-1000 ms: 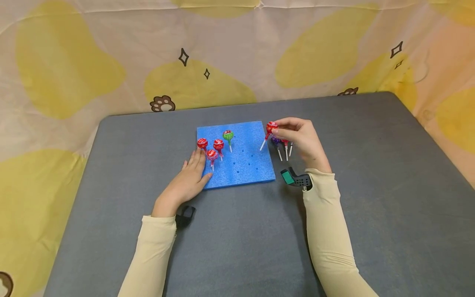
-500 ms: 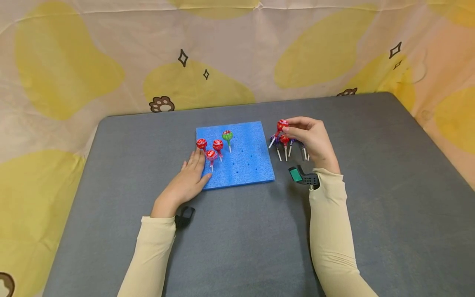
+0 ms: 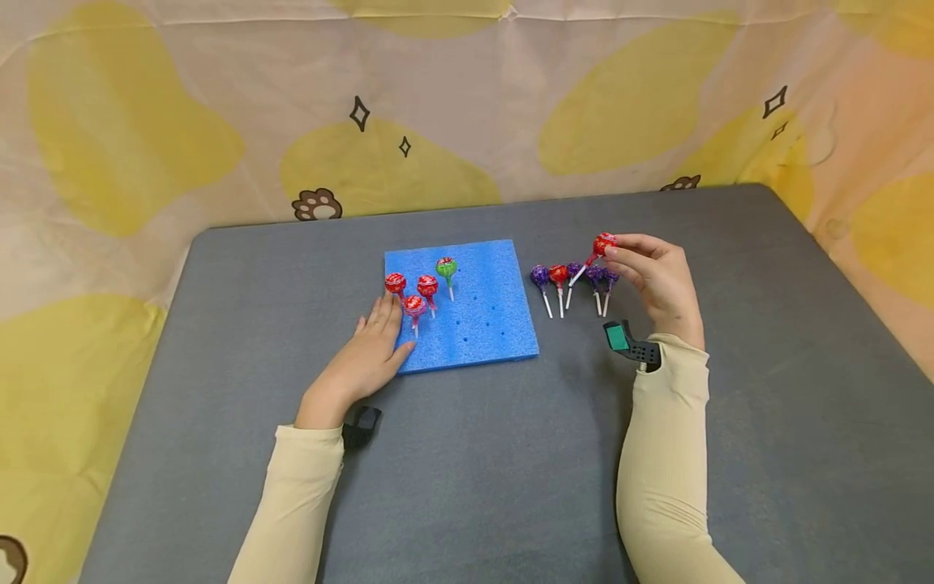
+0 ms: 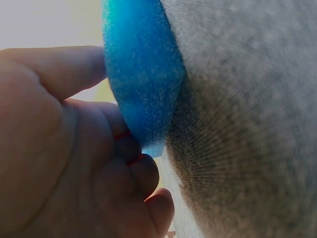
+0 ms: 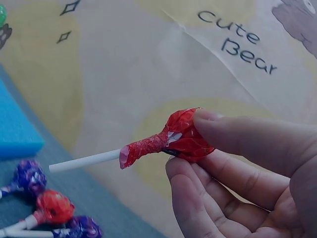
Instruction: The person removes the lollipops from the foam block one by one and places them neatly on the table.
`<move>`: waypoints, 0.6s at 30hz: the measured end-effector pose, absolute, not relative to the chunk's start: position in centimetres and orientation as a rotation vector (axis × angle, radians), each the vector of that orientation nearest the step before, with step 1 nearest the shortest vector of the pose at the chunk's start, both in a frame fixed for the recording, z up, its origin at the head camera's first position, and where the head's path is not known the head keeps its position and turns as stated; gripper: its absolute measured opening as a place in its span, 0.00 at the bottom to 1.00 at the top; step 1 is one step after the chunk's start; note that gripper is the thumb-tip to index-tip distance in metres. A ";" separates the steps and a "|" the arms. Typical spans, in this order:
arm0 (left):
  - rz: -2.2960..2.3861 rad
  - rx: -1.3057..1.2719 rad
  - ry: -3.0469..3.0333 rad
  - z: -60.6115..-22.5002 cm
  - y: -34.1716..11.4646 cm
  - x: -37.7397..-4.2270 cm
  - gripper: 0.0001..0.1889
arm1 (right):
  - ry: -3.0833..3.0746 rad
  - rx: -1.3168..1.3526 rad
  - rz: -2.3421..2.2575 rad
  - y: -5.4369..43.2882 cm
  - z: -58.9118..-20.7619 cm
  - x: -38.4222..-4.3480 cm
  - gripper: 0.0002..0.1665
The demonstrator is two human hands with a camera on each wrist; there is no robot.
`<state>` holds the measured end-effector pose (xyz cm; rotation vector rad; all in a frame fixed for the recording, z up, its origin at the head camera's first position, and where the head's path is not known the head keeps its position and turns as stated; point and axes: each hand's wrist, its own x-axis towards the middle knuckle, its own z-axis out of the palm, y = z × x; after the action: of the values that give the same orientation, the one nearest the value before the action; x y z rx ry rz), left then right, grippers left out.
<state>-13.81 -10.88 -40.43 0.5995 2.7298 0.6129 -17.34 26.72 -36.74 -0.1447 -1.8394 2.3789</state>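
My right hand (image 3: 657, 280) pinches a red-wrapped lollipop (image 5: 185, 136) by its head between thumb and fingers. Its white stick points left and down, over the row of lollipops on the table. My left hand (image 3: 368, 353) rests at the left edge of a blue foam board (image 3: 503, 276), fingers straight and thumb at the near corner. In the left wrist view, thumb and fingertips touch the foam board's side (image 4: 143, 74). Upright in the board stand a green lollipop (image 3: 447, 266) and three red or pink ones, one a red lollipop (image 3: 427, 285). Small holes dot its right half.
Right of the board, several lollipops lie in a row on the grey table (image 3: 474, 470): a purple one (image 3: 539, 276) at the left end, a red one (image 3: 558, 274) beside it, more purple ones further right. A patterned cloth (image 3: 438, 81) hangs behind the table.
My right hand has moved right with the red lollipop, away from the board's right edge, uncovering the row of lollipops on the table. My left hand has stayed in place.
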 end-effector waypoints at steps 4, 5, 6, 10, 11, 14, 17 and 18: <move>0.608 0.603 2.733 -40.4 -10.9 -13.8 0.36 | -1.831 -0.179 2.379 27.4 -37.1 -17.3 0.05; 0.607 0.602 2.733 -40.4 -10.9 -13.8 0.36 | -1.831 -0.185 2.375 27.5 -37.1 -17.3 0.04; 0.607 0.601 2.733 -40.4 -10.9 -13.9 0.36 | -1.822 -0.189 2.378 27.7 -37.2 -17.2 0.04; 0.603 0.596 2.728 -40.5 -10.9 -13.8 0.36 | -1.784 -0.223 2.398 28.5 -37.3 -17.0 0.04; 0.604 0.595 2.727 -40.5 -10.9 -13.9 0.36 | -1.776 -0.235 2.401 28.7 -37.4 -16.9 0.04; 0.605 0.596 2.727 -40.6 -10.9 -13.9 0.36 | -1.762 -0.281 2.398 29.3 -37.6 -16.6 0.04; 0.609 0.602 2.725 -40.7 -10.9 -13.9 0.36 | -1.760 -0.324 2.402 29.9 -38.0 -16.4 0.03; 0.609 0.602 2.724 -40.7 -10.9 -13.9 0.36 | -1.760 -0.332 2.409 30.0 -38.1 -16.3 0.02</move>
<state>-13.89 -10.94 -40.67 0.6023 2.7242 0.6091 -16.35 30.01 -38.10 -0.3315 -1.7595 2.4094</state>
